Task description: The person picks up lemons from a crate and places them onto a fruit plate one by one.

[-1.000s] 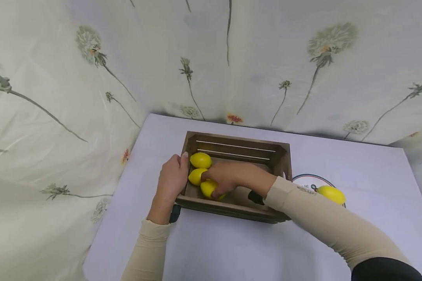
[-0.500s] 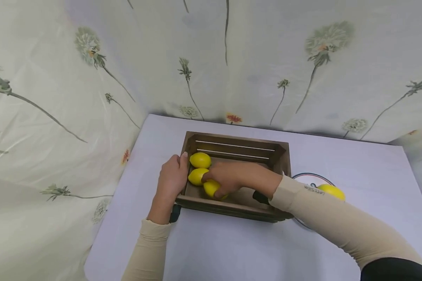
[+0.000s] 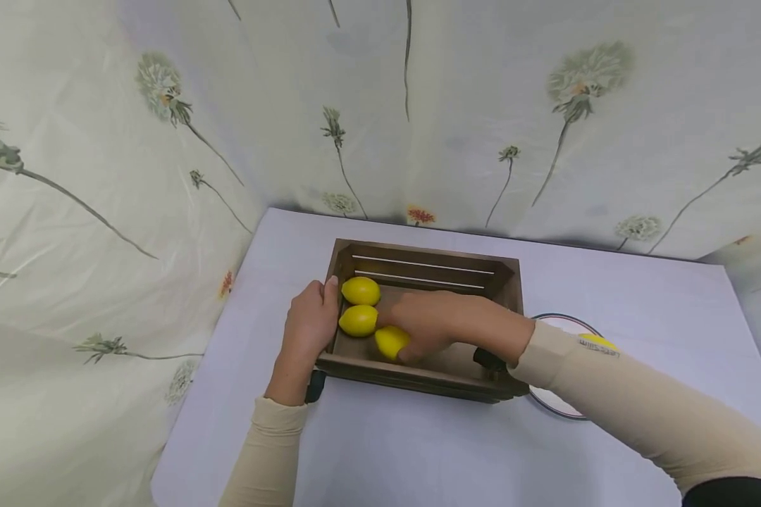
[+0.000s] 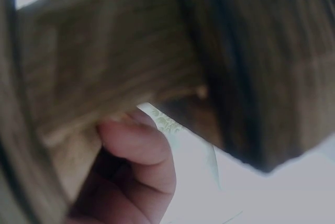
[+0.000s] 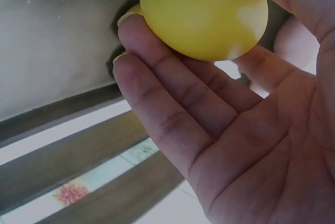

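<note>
A brown slatted wooden crate [image 3: 428, 246] stands on the table. My left hand [image 3: 311, 318] grips its left end, thumb over the rim; in the left wrist view the fingers [image 4: 138, 143] curl under a slat. Inside, my right hand [image 3: 428, 324] is over the crate floor beside a yellow lemon [image 3: 391, 343]. Seen from the right wrist, that lemon [image 5: 204, 12] has a green tip and lies between thumb and loosely extended fingers [image 5: 162, 103]. Two more lemons, the rear one [image 3: 361, 291] and the middle one [image 3: 358, 321], lie along the crate's left end.
A round plate [image 3: 561, 407] with a dark rim lies right of the crate, with another lemon [image 3: 597, 342] on it, mostly hidden by my right sleeve. The white table [image 3: 387, 451] meets a dandelion-patterned curtain [image 3: 450, 141] at the back.
My right hand has moved right, farther than the front lemon, which has shifted slightly right. More of the middle lemon now shows. My left hand has stayed on the crate.
</note>
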`<action>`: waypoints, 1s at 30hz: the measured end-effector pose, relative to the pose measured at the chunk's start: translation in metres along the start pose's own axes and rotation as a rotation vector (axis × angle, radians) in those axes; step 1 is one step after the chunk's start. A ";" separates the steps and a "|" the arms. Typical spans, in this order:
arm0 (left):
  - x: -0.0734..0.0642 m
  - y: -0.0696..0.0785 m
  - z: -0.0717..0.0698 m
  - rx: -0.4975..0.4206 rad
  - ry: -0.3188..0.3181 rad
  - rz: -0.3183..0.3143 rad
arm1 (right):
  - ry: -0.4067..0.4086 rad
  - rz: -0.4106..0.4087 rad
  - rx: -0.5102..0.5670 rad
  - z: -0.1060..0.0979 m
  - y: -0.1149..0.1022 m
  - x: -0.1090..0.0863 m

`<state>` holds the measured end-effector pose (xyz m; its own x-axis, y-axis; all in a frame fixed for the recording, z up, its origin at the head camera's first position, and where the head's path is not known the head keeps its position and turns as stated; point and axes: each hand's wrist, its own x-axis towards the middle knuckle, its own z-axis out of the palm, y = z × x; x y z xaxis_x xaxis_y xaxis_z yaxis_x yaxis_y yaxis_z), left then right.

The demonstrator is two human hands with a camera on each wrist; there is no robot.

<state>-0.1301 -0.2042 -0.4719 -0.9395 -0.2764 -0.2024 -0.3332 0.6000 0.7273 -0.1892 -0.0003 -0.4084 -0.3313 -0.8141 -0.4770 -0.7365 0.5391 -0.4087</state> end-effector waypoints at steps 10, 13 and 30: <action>0.000 -0.001 0.001 0.009 0.009 -0.004 | 0.062 -0.006 -0.024 -0.011 -0.006 -0.023; 0.000 0.000 0.001 0.009 0.011 0.006 | 0.085 -0.021 -0.026 -0.013 -0.006 -0.029; -0.001 0.001 0.000 0.007 0.000 0.002 | 0.144 0.049 -0.043 -0.028 -0.011 -0.069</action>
<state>-0.1294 -0.2036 -0.4707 -0.9402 -0.2751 -0.2007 -0.3317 0.6062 0.7228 -0.1754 0.0437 -0.3492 -0.4463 -0.8112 -0.3778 -0.7408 0.5717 -0.3526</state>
